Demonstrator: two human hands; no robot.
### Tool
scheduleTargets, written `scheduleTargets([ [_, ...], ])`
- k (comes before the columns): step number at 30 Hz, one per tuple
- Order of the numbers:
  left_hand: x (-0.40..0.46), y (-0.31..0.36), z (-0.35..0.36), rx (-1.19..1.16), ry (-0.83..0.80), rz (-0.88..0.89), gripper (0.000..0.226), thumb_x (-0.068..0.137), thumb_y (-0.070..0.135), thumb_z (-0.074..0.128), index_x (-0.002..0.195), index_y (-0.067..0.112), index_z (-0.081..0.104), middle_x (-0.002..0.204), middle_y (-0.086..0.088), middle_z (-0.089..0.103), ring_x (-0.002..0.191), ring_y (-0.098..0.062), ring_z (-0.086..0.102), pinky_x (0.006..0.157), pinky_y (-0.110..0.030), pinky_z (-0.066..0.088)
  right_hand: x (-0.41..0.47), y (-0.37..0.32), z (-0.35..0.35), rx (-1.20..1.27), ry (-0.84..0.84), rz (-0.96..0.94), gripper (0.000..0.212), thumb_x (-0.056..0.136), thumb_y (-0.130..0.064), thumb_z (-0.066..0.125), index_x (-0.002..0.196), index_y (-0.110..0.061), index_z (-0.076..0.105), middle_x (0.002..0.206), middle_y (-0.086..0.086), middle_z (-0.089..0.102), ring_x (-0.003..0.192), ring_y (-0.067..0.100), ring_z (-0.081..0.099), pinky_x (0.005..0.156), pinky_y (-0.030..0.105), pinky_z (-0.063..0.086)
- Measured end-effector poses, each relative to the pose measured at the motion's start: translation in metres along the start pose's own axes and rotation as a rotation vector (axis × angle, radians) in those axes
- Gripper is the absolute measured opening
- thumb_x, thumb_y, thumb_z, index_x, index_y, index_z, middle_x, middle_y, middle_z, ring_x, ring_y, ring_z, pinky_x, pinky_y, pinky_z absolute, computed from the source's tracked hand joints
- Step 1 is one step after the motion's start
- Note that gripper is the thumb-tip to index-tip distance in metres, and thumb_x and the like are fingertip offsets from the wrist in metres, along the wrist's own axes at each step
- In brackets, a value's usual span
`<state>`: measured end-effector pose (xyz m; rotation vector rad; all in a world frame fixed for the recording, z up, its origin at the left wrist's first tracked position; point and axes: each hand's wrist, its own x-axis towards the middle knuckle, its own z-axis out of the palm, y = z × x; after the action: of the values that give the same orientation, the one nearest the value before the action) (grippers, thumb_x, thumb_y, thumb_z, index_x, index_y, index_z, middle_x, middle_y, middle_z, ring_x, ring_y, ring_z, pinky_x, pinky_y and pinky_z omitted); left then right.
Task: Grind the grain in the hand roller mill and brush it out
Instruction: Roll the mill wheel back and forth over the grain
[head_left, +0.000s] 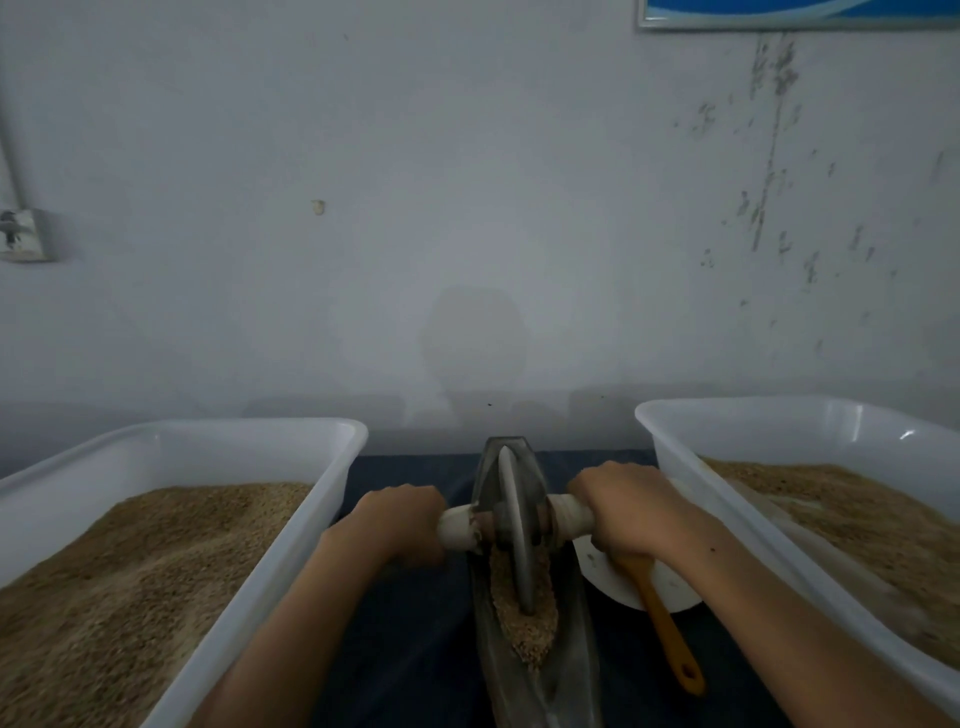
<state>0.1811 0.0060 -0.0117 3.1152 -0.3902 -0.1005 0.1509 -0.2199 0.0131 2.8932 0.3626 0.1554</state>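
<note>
Head view, both hands on the mill. The narrow boat-shaped grey metal trough (540, 670) lies lengthwise on the dark blue cloth (415, 649), between two white plastic tubs. A thin grey metal disc wheel (514, 525) stands upright in it on edge, a pale wooden axle handle sticking out each side.

My left hand (400, 519) is wrapped round the left handle stub (457, 527), fingers curled over the top. My right hand (623, 514) is curled round the right stub (569, 512) the same way. Both fists tight on wood, nothing pinched besides.

Tan cracked grain (519, 613) sits in the near half of the trough, heaped against the wheel's lower edge; the far end looks bare metal.

Left tub (291, 525) holds a deep bed of tan grain, right tub (691, 488) likewise. Beside the trough on the right, a shallow white dish (670, 587) with an orange-handled brush (670, 634) lying across it, handle towards me; the head is hidden under my right wrist.

Handling, my reading: the wheel is probably heavy and stiff, and does the crushing by its own weight. It wants even pressure on both stubs or it tips sideways. The grain is loose, light, and spills easily over the low rim. Take the brush by its orange handle later. Grinding looks mid-way; brushing out not yet begun
</note>
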Motion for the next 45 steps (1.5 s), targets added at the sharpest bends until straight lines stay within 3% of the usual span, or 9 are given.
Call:
scheduleTargets([
  [5, -0.001, 0.001, 0.0, 0.001, -0.012, 0.006, 0.039, 0.078, 0.035, 0.069, 0.114, 0.023, 0.058, 0.108, 0.0, 0.064, 0.089, -0.015, 0.055, 0.077, -0.031, 0.039, 0.001, -0.001, 0.002, -0.006, 0.003, 0.021, 0.03, 0.089, -0.015, 0.058, 0.118, -0.02, 0.058, 0.116, 0.005, 0.06, 0.104, 0.022, 0.059, 0.075, 0.028, 0.038],
  [10, -0.002, 0.009, 0.0, 0.114, 0.233, -0.001, 0.029, 0.083, 0.034, 0.062, 0.109, 0.023, 0.058, 0.105, 0.0, 0.064, 0.097, -0.021, 0.06, 0.076, -0.031, 0.039, -0.003, 0.001, 0.011, 0.085, 0.185, 0.016, 0.014, 0.089, -0.012, 0.049, 0.09, -0.026, 0.047, 0.105, 0.001, 0.063, 0.098, 0.022, 0.06, 0.072, 0.028, 0.033],
  [13, -0.003, 0.011, 0.002, 0.127, 0.288, -0.027, 0.026, 0.084, 0.034, 0.06, 0.108, 0.023, 0.057, 0.106, 0.0, 0.064, 0.098, -0.021, 0.06, 0.076, -0.031, 0.039, -0.001, 0.0, 0.013, 0.081, 0.208, 0.023, 0.014, 0.089, -0.014, 0.051, 0.089, -0.027, 0.045, 0.106, 0.001, 0.063, 0.1, 0.022, 0.06, 0.076, 0.029, 0.033],
  [17, -0.004, 0.007, 0.0, 0.107, 0.186, -0.025, 0.033, 0.081, 0.034, 0.064, 0.112, 0.023, 0.058, 0.107, -0.001, 0.064, 0.099, -0.021, 0.061, 0.079, -0.031, 0.042, 0.001, -0.001, 0.012, 0.032, 0.193, 0.025, 0.02, 0.088, -0.012, 0.052, 0.105, -0.022, 0.056, 0.109, 0.001, 0.061, 0.102, 0.022, 0.059, 0.074, 0.027, 0.032],
  [24, -0.003, 0.003, -0.003, 0.045, -0.011, -0.003, 0.043, 0.077, 0.036, 0.07, 0.116, 0.023, 0.058, 0.11, -0.002, 0.065, 0.1, -0.021, 0.06, 0.079, -0.032, 0.041, 0.0, 0.002, 0.002, 0.041, -0.077, 0.006, 0.02, 0.086, -0.017, 0.061, 0.106, -0.018, 0.061, 0.104, 0.002, 0.063, 0.088, 0.018, 0.059, 0.068, 0.028, 0.039],
  [35, 0.001, 0.006, 0.009, 0.043, 0.293, -0.06, 0.02, 0.083, 0.031, 0.062, 0.101, 0.026, 0.055, 0.102, 0.003, 0.063, 0.092, -0.018, 0.06, 0.076, -0.031, 0.042, 0.0, -0.007, 0.013, -0.019, 0.262, 0.071, 0.024, 0.085, -0.01, 0.057, 0.106, -0.021, 0.052, 0.107, 0.001, 0.062, 0.102, 0.023, 0.058, 0.077, 0.03, 0.027],
  [39, 0.001, 0.005, 0.006, 0.062, 0.245, -0.034, 0.027, 0.082, 0.031, 0.065, 0.106, 0.025, 0.057, 0.104, 0.002, 0.063, 0.093, -0.018, 0.06, 0.074, -0.029, 0.041, 0.004, -0.003, 0.013, -0.011, 0.211, 0.071, 0.024, 0.09, -0.011, 0.052, 0.111, -0.022, 0.054, 0.113, 0.002, 0.061, 0.105, 0.022, 0.058, 0.08, 0.029, 0.032],
  [42, 0.0, 0.003, 0.001, 0.058, 0.111, -0.024, 0.039, 0.078, 0.033, 0.069, 0.114, 0.025, 0.058, 0.108, 0.0, 0.064, 0.097, -0.019, 0.06, 0.077, -0.031, 0.042, 0.006, -0.001, 0.01, -0.022, 0.05, 0.073, 0.03, 0.089, -0.013, 0.056, 0.118, -0.019, 0.058, 0.118, 0.004, 0.06, 0.107, 0.022, 0.058, 0.081, 0.03, 0.04],
  [45, -0.002, 0.002, -0.002, 0.02, -0.014, -0.031, 0.045, 0.077, 0.032, 0.071, 0.118, 0.023, 0.057, 0.111, -0.002, 0.063, 0.1, -0.021, 0.059, 0.083, -0.034, 0.044, 0.004, -0.001, 0.009, -0.001, 0.024, 0.054, 0.028, 0.087, -0.014, 0.059, 0.114, -0.019, 0.06, 0.111, 0.004, 0.061, 0.1, 0.021, 0.06, 0.073, 0.029, 0.04],
])
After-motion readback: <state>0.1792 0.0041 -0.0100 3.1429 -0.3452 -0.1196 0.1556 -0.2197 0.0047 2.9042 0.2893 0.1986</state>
